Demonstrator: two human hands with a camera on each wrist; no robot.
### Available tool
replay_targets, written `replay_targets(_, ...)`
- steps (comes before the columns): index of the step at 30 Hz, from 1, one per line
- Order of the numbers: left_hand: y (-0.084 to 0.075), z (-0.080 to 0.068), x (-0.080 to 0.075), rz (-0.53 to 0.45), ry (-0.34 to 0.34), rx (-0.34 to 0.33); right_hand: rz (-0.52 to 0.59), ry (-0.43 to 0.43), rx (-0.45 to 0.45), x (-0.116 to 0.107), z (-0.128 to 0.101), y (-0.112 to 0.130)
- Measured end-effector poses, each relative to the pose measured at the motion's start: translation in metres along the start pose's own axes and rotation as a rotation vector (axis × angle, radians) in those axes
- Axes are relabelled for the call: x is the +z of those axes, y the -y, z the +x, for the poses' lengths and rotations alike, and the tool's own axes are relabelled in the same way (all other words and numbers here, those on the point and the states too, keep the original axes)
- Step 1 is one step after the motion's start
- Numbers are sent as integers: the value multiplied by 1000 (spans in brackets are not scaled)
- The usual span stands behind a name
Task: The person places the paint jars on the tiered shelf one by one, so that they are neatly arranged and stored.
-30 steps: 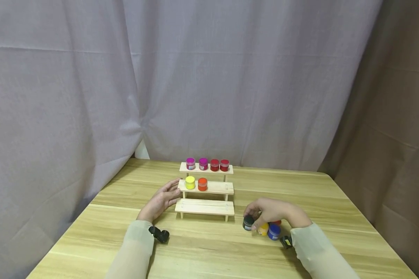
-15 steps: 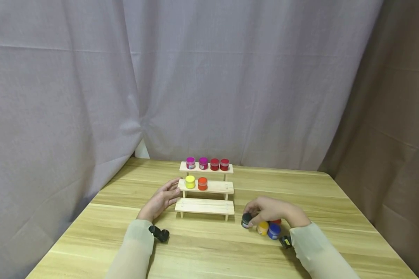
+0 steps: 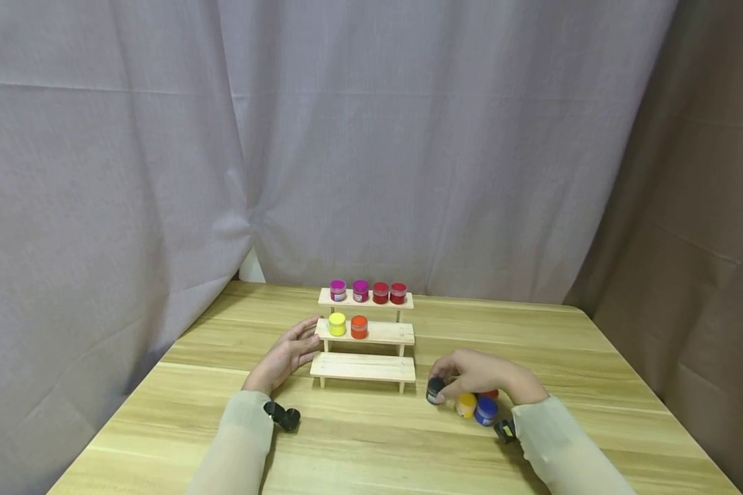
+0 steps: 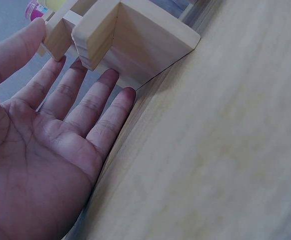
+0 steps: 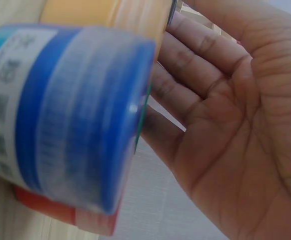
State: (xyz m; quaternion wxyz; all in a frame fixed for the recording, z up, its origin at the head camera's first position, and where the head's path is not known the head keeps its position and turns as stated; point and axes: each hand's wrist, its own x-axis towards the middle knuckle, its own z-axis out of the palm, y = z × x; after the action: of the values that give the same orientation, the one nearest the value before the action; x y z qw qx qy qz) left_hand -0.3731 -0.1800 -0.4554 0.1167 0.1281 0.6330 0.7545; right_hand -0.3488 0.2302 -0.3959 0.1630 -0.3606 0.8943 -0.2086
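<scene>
1. My right hand (image 3: 479, 373) pinches the black paint jar (image 3: 435, 391) between thumb and fingertips, off the right front corner of the bottom tier (image 3: 362, 367). I cannot tell whether its base touches the table (image 3: 359, 447). The pinch looks shallow, so the smooth side could slip and the jar tip over, or roll toward the table's near edge.

2. My palm hangs low over the yellow-orange jar (image 3: 466, 405), the blue jar (image 3: 486, 411) and the partly hidden red jar (image 3: 492, 394), which crowd together toward the table's right edge. A careless turn of my wrist or its camera could knock one into the others.

3. My left hand (image 3: 285, 354) grasps nothing: its fingers stretch toward the left ends of the middle tier (image 3: 384, 333) and bottom tier. They may touch the wood; I cannot be sure. A stray push there could skew the wooden stand (image 4: 150, 45).

4. The yellow jar (image 3: 337, 324) stands near the middle tier's left end, with the orange jar (image 3: 359, 327) beside it. Up on the top tier (image 3: 367, 302), the magenta jars (image 3: 360, 291) and crimson jars (image 3: 380, 293) could topple over its front edge if the stand is jolted.
</scene>
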Motion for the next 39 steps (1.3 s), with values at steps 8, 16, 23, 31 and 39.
replay_targets(8, 1, 1, 0, 13, 0, 7, 30, -19, -21, -2, -1, 4)
replay_targets(16, 2, 1, -1, 4, -18, 2, 33, -55, -28, -4, -2, 4)
replay_targets(23, 3, 1, 0, 7, -13, 7, 48, -80, -55, -12, -3, 8)
replay_targets(31, 1, 1, 1, 4, -6, 6, 40, -125, -83, -25, -1, 15)
replay_targets(39, 1, 0, 0, 18, 12, 17, 41, -140, -124, -34, 5, 26)
